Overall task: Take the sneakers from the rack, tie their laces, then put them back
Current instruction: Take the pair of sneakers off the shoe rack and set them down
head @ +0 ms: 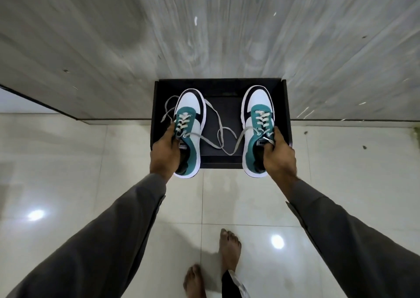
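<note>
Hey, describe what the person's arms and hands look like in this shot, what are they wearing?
Both arms wear long, plain dark grey sleeves: the left sleeve and the right sleeve each end at the wrist in a loose open cuff. The left hand and right hand are bare: no gloves, and no rings, watch or markings show from this view.

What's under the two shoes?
A black rack shelf, with loose grey laces lying on it between the sneakers. The hands and sneakers hide the shelf directly beneath them.
</note>
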